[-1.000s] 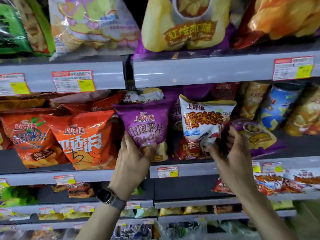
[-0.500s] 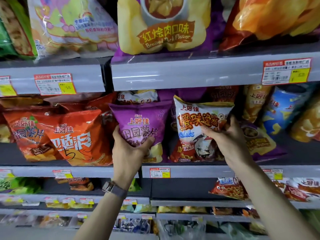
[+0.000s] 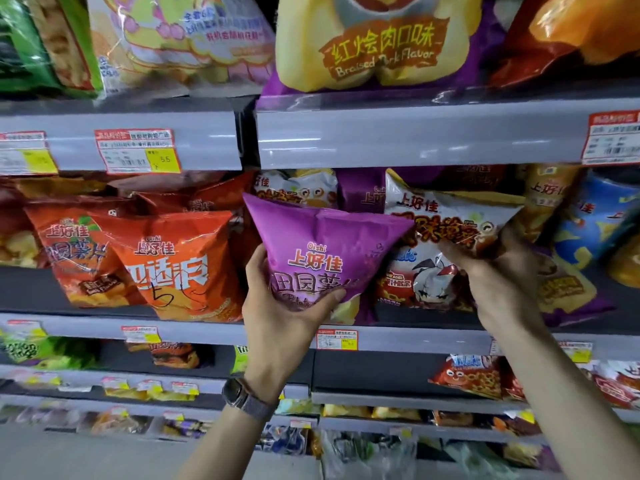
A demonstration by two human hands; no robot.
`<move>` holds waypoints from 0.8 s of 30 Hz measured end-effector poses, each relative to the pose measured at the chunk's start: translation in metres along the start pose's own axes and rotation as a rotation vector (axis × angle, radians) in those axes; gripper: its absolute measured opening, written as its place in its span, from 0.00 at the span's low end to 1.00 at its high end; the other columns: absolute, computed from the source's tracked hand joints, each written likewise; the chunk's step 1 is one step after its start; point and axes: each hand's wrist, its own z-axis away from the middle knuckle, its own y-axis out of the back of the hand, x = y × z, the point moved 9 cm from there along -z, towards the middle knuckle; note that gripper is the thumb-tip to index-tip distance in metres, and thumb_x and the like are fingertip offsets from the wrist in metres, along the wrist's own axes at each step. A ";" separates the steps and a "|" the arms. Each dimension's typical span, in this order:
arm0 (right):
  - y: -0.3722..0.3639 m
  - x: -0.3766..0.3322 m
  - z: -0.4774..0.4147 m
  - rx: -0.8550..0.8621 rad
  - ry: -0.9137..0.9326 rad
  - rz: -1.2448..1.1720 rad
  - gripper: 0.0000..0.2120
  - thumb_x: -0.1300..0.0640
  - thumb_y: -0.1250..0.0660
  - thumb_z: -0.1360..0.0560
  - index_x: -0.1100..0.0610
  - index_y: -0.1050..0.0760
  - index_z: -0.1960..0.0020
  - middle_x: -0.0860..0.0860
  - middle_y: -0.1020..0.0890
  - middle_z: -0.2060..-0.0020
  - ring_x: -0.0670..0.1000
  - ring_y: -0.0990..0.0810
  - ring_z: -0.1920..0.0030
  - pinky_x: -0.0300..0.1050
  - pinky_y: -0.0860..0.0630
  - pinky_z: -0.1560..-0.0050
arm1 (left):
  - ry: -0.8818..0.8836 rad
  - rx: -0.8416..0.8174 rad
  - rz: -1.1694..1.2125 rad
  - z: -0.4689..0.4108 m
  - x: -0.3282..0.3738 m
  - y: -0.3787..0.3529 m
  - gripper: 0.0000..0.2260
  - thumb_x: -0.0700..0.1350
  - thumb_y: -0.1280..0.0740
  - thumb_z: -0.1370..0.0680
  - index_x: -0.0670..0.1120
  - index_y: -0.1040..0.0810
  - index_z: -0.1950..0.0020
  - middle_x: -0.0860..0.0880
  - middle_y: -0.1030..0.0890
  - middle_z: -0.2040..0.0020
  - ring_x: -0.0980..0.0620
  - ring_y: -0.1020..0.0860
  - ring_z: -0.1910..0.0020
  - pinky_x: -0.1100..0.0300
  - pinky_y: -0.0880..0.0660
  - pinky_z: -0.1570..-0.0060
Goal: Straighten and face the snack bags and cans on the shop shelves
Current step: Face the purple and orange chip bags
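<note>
A purple snack bag (image 3: pixel 329 244) stands at the middle shelf's front, tilted towards me. My left hand (image 3: pixel 277 306) grips its lower part, thumb across the front. Right beside it stands a white snack bag (image 3: pixel 436 216) with orange lettering; my right hand (image 3: pixel 498 271) holds its right side, fingers across the front. Two orange bags (image 3: pixel 180 265) lean to the left of the purple one. The middle shelf (image 3: pixel 415 337) carries all of them.
More bags stand behind and to the right, among them a blue one (image 3: pixel 595 223). The upper shelf (image 3: pixel 415 136) holds large yellow and orange bags just above my hands. Lower shelves (image 3: pixel 381 396) carry small packets. Price labels (image 3: pixel 136 150) line the shelf edges.
My left hand has lifted and tipped the purple bag forward. My right hand has slid up the white bag's right side. The camera has moved closer to the shelf.
</note>
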 end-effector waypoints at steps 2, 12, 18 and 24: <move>-0.011 -0.007 0.006 -0.006 0.033 -0.025 0.20 0.60 0.20 0.29 0.61 0.24 0.42 0.47 0.15 0.63 0.42 0.16 0.68 0.40 0.19 0.67 | -0.007 0.031 0.053 0.006 0.000 0.013 0.48 0.46 0.13 0.40 0.47 0.33 0.25 0.59 0.19 0.39 0.60 0.18 0.41 0.62 0.20 0.41; -0.091 -0.012 0.037 -0.138 0.022 0.005 0.19 0.58 0.19 0.29 0.62 0.30 0.51 0.51 0.25 0.67 0.38 0.27 0.76 0.34 0.26 0.72 | 0.026 0.041 0.093 0.039 -0.016 0.093 0.43 0.47 0.13 0.41 0.50 0.29 0.30 0.57 0.17 0.44 0.54 0.16 0.45 0.57 0.18 0.45; -0.136 -0.014 0.062 -0.135 0.012 0.037 0.26 0.48 0.17 0.34 0.54 0.22 0.41 0.51 0.12 0.52 0.52 0.12 0.51 0.58 0.16 0.45 | 0.076 0.052 0.044 0.049 -0.042 0.141 0.44 0.57 0.13 0.43 0.58 0.29 0.31 0.57 0.17 0.44 0.54 0.17 0.45 0.51 0.17 0.45; -0.168 -0.014 0.080 -0.113 -0.002 0.023 0.25 0.47 0.17 0.33 0.54 0.23 0.43 0.52 0.13 0.52 0.52 0.13 0.51 0.60 0.17 0.44 | 0.063 0.010 0.012 0.061 -0.057 0.169 0.43 0.48 0.12 0.42 0.50 0.28 0.32 0.58 0.18 0.46 0.54 0.17 0.45 0.63 0.18 0.48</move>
